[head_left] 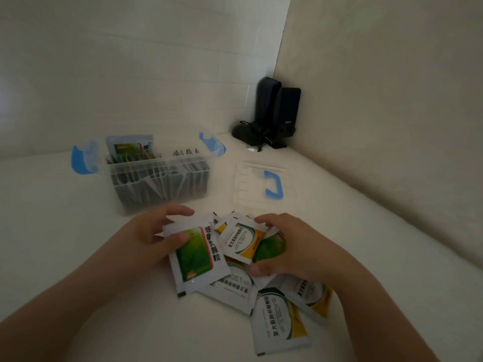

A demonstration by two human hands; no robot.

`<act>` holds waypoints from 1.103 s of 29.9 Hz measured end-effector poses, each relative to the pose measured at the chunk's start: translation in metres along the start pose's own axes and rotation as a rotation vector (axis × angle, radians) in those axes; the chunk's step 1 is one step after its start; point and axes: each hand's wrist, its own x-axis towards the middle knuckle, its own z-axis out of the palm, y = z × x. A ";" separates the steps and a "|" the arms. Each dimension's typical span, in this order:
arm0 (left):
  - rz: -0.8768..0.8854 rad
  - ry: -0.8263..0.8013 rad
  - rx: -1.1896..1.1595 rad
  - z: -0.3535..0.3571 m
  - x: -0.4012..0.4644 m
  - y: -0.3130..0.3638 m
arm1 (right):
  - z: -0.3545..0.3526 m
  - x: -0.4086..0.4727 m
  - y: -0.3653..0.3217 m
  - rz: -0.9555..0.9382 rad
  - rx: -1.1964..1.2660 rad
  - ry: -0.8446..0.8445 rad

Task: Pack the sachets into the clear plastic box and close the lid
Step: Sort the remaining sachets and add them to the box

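Dimly lit, the white table (78, 257) meets a wall corner; left hand (146, 239) and right hand (287, 246) grip sachets (279, 317).

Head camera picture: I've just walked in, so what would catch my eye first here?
Probably the two hands in the foreground: the left hand holds a green-and-white foil sachet, and the right hand grips more from the loose pile of white, yellow and green sachets on the white surface. Behind them stands the clear plastic box with blue latches, already holding upright sachets, with its clear lid with a blue handle lying to the right.
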 end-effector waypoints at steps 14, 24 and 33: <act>0.072 -0.114 0.031 0.006 -0.003 0.008 | -0.009 -0.019 -0.035 -0.316 0.789 0.031; 0.081 -0.193 -0.058 0.013 -0.005 0.011 | 0.032 0.006 -0.045 -0.283 0.619 0.380; 0.233 -0.034 -0.221 -0.003 -0.008 0.017 | 0.052 0.003 -0.057 -0.212 0.571 0.113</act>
